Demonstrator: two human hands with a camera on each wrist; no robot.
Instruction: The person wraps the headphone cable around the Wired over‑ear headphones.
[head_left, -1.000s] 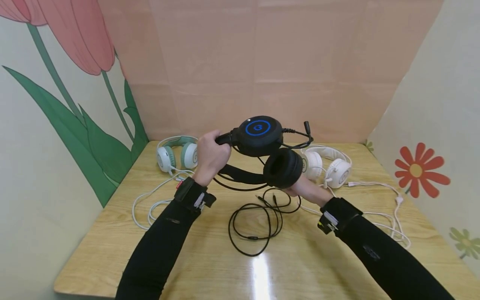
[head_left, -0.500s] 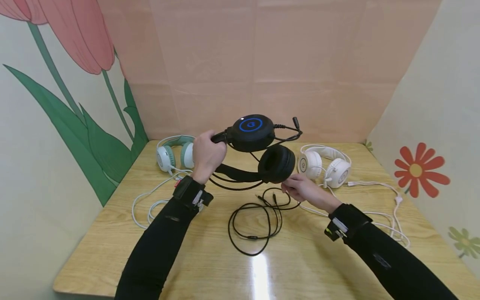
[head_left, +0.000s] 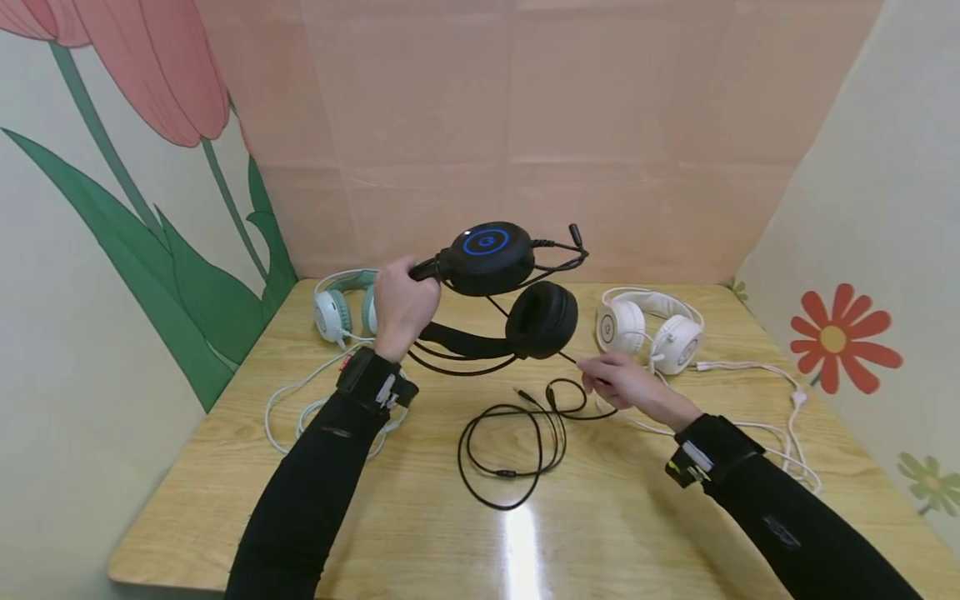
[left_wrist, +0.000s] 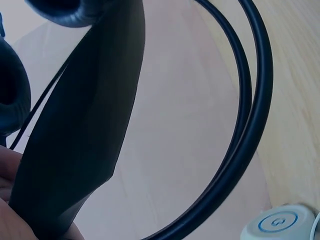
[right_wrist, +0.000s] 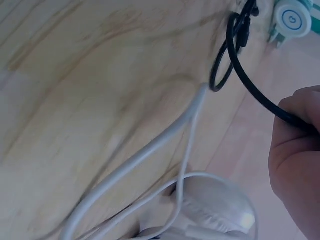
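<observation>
My left hand (head_left: 406,305) grips the black headset (head_left: 487,260) by its headband, holding it above the table. One ear cup bears a blue ring logo, and a thin microphone boom (head_left: 576,237) sticks out beside it. Below it the other ear cup (head_left: 542,320) shows its padded side. In the left wrist view the dark headband pad (left_wrist: 85,115) runs up from my fingers. My right hand (head_left: 626,385) pinches the headset's black cable (right_wrist: 265,102), to the right of the cups. The rest of that cable lies coiled (head_left: 498,408) on the table.
White-and-green headphones (head_left: 330,317) stand at the back left, partly behind my left hand, their pale cable looped in front. White headphones (head_left: 678,343) stand at the back right, with a white cable (head_left: 787,433) trailing along the table's right side. A pink backdrop (head_left: 510,142) rises behind the table.
My left hand and the headset have shifted left and slightly up. The right hand has moved right, away from the ear cup, with the cable now stretching from the cup to it.
</observation>
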